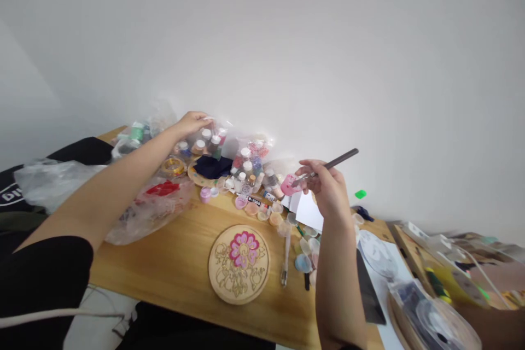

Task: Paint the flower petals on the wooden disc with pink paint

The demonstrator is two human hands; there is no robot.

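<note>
Round pale-wood plaque with gold outlines and a pink-and-magenta flower (241,279) lies flat on your yellowish wooden bench (164,268), near the front edge and well apart from both your hands. Being round, it has no long axis; its pink flower sits in its upper part, on the side away from you, while the scrollwork nearer to you shows bare wood between the gold lines.

Your right hand (330,191) is the nearer of the two: from it, the plaque lies to the left and back toward your body. That hand is closed in a narrow pen grip on a slim dark-handled tool (342,157). The tool's long axis slants from upper right to lower left, its lower end meeting a small pink pot (288,185) in your view. Whether your fingers also hold that pot, you cannot tell.

Your left hand (192,122) is farther off, stretched toward the wall, so the plaque lies to its right and back toward you. Its fingers are drawn together at a clear plastic bag (223,123), above small white-capped bottles (215,142); whether they pinch the plastic is not clear. Between plaque and right hand stand small open paint cups, and a slim pale tool with a metallic end (285,257) lies just beside the plaque's right rim.
</note>
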